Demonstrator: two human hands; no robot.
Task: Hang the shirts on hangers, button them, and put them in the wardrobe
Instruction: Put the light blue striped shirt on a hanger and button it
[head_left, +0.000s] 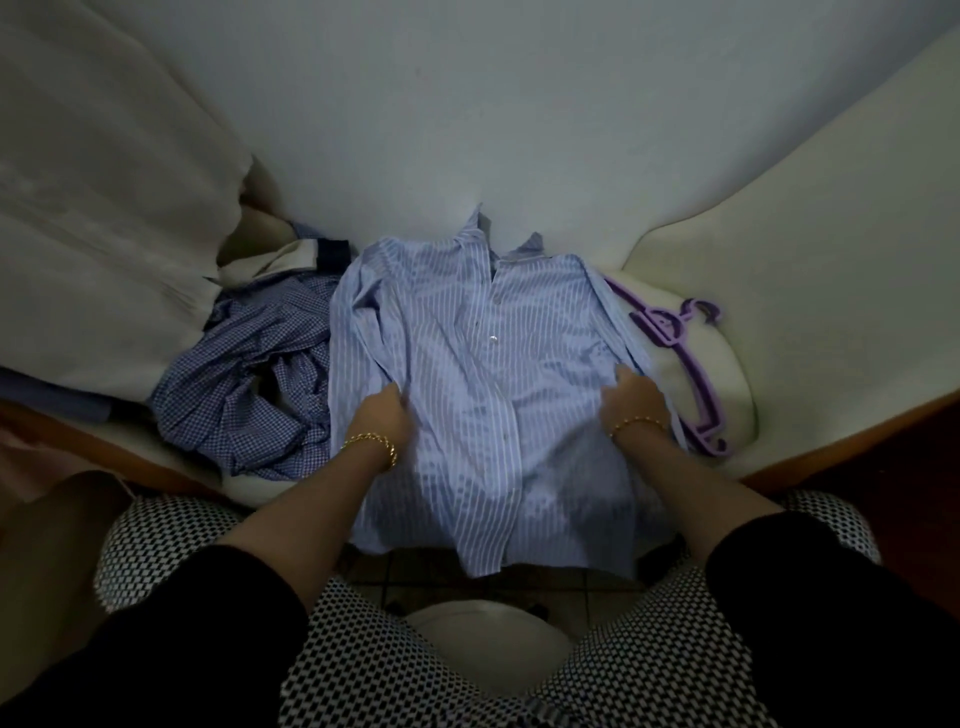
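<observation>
On the bed our striped shirt lies flat, collar at twelve o'clock, hem at six; the purple hangers sit at its three o'clock, nearer our right hand than our left hand; each grip is clamped on the shirt's side

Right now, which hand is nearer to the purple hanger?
Right. The right hand grips the striped shirt beside the purple hanger; the left hand grips the shirt's opposite side.
</observation>
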